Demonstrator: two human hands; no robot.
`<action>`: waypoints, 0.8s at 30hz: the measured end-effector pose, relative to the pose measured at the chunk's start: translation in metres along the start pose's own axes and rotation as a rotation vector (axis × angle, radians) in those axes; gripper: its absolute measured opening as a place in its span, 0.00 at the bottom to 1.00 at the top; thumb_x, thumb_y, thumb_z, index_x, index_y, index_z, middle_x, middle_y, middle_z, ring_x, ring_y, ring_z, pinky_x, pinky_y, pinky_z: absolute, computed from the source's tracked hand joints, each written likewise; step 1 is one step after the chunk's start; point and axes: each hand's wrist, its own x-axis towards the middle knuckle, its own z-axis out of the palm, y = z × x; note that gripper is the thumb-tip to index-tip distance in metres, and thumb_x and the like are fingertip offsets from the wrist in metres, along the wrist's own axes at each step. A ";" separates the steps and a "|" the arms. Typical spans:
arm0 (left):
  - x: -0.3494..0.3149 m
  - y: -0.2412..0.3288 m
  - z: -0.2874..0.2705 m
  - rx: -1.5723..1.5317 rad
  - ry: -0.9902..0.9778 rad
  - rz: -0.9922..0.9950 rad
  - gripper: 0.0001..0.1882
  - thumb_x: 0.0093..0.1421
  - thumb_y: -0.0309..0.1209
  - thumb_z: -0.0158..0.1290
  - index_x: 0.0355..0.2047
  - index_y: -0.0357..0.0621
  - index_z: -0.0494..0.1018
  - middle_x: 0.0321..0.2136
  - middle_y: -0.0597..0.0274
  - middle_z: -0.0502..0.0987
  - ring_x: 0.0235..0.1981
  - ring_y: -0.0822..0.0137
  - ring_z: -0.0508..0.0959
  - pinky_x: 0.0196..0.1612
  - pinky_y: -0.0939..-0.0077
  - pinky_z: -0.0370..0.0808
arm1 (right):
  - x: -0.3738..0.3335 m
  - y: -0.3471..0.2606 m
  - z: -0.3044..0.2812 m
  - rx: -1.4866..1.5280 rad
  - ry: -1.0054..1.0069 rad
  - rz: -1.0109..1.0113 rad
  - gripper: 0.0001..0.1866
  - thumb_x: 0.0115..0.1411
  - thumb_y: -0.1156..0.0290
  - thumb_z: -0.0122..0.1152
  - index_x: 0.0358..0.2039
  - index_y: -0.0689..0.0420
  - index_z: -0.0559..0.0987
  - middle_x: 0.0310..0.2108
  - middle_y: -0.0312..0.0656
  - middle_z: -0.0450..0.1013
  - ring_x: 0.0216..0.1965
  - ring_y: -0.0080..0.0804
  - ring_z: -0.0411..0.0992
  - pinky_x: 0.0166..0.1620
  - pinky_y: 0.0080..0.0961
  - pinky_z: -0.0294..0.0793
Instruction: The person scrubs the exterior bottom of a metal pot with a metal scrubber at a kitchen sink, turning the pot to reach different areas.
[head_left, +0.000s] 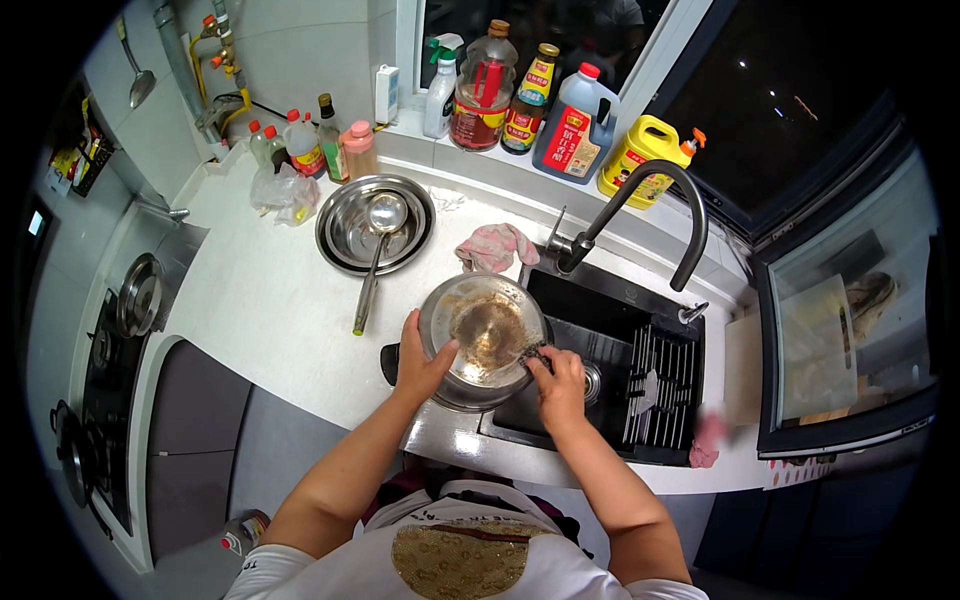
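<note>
A round steel pan (487, 300) with a brown, burnt-looking stain at its middle is tilted toward me over the sink's left edge. A black handle (389, 364) shows at its left, behind my wrist. My left hand (422, 366) grips the pan's left side, thumb over the face and fingers mostly hidden along the edge. My right hand (560, 383) is closed at the pan's right rim, pinching a small dark scourer (536, 354) against it. Only part of that scourer shows between the fingers. The black sink (600, 300) lies just beyond my right hand.
A black faucet (690, 235) arches over the sink, which has a drying rack (660, 385) at right. A pink cloth (495, 246) lies behind the pan. Nested steel bowls (328, 235) hold a ladle (386, 214). Bottles (575, 130) line the sill; a stove (108, 420) stands left.
</note>
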 end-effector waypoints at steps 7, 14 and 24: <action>0.000 0.005 0.000 -0.017 0.002 0.000 0.45 0.51 0.39 0.60 0.61 0.27 0.49 0.58 0.37 0.57 0.60 0.48 0.59 0.62 0.60 0.55 | 0.005 0.004 -0.006 -0.038 -0.032 -0.034 0.16 0.45 0.78 0.58 0.37 0.52 0.79 0.43 0.41 0.70 0.44 0.43 0.67 0.45 0.40 0.66; 0.000 0.001 0.001 0.007 0.007 0.016 0.45 0.51 0.39 0.60 0.61 0.27 0.49 0.58 0.37 0.57 0.60 0.48 0.59 0.62 0.60 0.55 | -0.008 -0.038 0.006 0.044 -0.059 -0.175 0.15 0.48 0.74 0.56 0.39 0.51 0.79 0.45 0.39 0.70 0.46 0.40 0.66 0.48 0.40 0.64; 0.000 0.000 0.003 0.044 0.005 0.044 0.41 0.55 0.39 0.55 0.61 0.27 0.49 0.59 0.36 0.57 0.61 0.46 0.58 0.63 0.60 0.54 | 0.011 -0.041 0.008 0.129 -0.115 -0.302 0.15 0.46 0.73 0.57 0.38 0.50 0.80 0.44 0.39 0.70 0.45 0.40 0.66 0.47 0.37 0.65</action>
